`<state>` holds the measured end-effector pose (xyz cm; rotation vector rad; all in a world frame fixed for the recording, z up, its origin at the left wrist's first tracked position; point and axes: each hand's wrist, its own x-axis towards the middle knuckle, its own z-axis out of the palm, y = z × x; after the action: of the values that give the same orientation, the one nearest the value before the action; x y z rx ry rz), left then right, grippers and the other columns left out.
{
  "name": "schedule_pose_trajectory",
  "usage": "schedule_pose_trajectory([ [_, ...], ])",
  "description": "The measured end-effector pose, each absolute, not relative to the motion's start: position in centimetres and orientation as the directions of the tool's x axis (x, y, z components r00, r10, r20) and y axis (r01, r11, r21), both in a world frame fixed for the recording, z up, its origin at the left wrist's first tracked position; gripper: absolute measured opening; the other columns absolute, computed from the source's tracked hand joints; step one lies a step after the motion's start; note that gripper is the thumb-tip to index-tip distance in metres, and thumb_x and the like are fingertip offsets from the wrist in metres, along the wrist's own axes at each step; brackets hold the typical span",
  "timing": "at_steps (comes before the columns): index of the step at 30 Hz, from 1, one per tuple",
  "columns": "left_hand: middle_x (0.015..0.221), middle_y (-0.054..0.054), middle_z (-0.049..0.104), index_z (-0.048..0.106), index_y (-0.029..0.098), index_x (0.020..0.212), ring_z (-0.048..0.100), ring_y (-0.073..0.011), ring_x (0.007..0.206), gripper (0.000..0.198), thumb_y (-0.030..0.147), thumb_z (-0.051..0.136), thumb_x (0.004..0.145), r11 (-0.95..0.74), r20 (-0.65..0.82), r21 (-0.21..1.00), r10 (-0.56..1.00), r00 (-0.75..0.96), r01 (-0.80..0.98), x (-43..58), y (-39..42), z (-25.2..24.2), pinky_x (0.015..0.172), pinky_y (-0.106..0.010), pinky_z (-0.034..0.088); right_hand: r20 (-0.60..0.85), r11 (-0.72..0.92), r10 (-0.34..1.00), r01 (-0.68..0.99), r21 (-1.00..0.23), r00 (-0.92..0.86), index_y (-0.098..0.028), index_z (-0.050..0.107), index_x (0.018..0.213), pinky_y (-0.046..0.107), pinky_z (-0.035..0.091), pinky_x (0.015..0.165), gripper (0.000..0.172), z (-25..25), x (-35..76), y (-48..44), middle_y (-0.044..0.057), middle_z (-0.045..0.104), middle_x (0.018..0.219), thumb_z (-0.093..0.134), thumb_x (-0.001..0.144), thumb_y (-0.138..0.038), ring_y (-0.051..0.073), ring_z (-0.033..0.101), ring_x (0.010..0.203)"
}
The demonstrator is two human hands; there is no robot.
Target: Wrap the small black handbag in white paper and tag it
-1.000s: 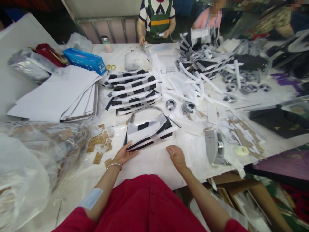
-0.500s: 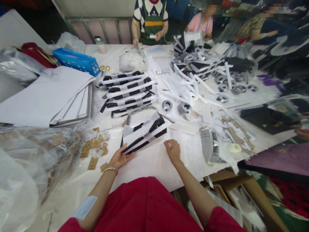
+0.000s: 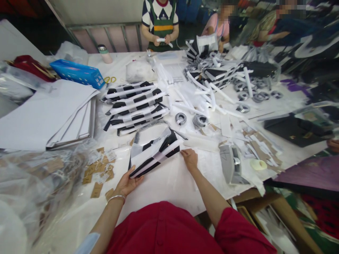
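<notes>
A black handbag [image 3: 173, 152] with white foam strips and wrapping around it lies tilted in front of me, its clear-wrapped handle loop [image 3: 150, 123] standing on the far side. Around its lower left end my left hand [image 3: 129, 181] is closed, thumb on top and fingers beneath. My right hand [image 3: 190, 158] is at the bag's right end, thumb and fingertips pinched together against the corner. Whatever may be between those fingertips is too small to make out. Beyond the bag lie several similar wrapped black bags [image 3: 136, 103] in a row.
On the right stands a grey tape dispenser [image 3: 228, 165]. Brown tags [image 3: 97, 189] and clear plastic bags [image 3: 39, 183] lie at left, near stacked white sheets [image 3: 50, 109]. Grey wrapped rings [image 3: 180, 119] and foam strips lie beyond the bag. Co-workers [image 3: 162, 24] stand across the table.
My right hand has come up to the bag's right end, where a gap showed before. My left hand keeps its grip. Across the table, a co-worker's two hands have come together on a white strip.
</notes>
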<state>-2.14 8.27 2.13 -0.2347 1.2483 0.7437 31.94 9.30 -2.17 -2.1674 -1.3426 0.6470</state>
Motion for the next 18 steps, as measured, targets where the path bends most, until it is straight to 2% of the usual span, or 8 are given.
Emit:
schedule_pose_trajectory([
  [4, 0.076, -0.006, 0.071, 0.059, 0.014, 0.094, 0.07, -0.0212, 0.062, 0.008, 0.015, 0.063, 0.086, 0.74, -0.916, 0.222, 0.382, 0.124, -0.635, -2.2, 8.3, 2.0, 0.059, -0.037, 0.064, -0.156, -0.369, 0.908, 0.566, -0.737, 0.389, -0.027, 0.075, 0.089, 0.038, 0.045, 0.095, 0.026, -1.7, 33.3, 9.3, 0.002, 0.074, 0.099, 0.054, 0.083, -0.041, 0.021, 0.063, 0.099],
  [8, 0.077, -0.008, 0.071, 0.06, 0.013, 0.097, 0.071, -0.022, 0.064, 0.012, 0.016, 0.063, 0.087, 0.734, -0.917, 0.208, 0.377, 0.133, -0.646, -2.3, 8.2, 2.0, 0.059, -0.037, 0.064, -0.198, -0.398, 0.885, 0.462, -0.793, 0.422, -0.026, 0.075, 0.084, 0.039, 0.048, 0.095, 0.026, -1.0, 34.2, 9.3, 0.002, 0.075, 0.096, 0.06, 0.076, -0.045, 0.023, 0.066, 0.096],
  [14, 0.078, -0.008, 0.071, 0.06, 0.012, 0.098, 0.071, -0.0225, 0.065, 0.014, 0.017, 0.065, 0.086, 0.736, -0.909, 0.194, 0.383, 0.163, -0.649, -2.5, 8.2, 1.6, 0.06, -0.037, 0.064, -0.27, -0.46, 0.834, 0.337, -0.821, 0.481, -0.022, 0.073, 0.08, 0.037, 0.052, 0.076, 0.034, -0.3, 34.0, 9.4, 0.003, 0.075, 0.08, 0.066, 0.068, -0.053, 0.023, 0.067, 0.078],
  [18, 0.077, -0.008, 0.071, 0.06, 0.013, 0.096, 0.071, -0.0226, 0.064, 0.012, 0.017, 0.065, 0.086, 0.739, -0.911, 0.18, 0.374, 0.173, -0.649, -2.6, 8.2, 1.5, 0.06, -0.038, 0.064, -0.272, -0.439, 0.851, 0.324, -0.838, 0.45, -0.02, 0.072, 0.079, 0.035, 0.05, 0.07, 0.039, 0.7, 33.0, 8.9, 0.003, 0.072, 0.071, 0.06, 0.073, -0.057, 0.021, 0.064, 0.071],
])
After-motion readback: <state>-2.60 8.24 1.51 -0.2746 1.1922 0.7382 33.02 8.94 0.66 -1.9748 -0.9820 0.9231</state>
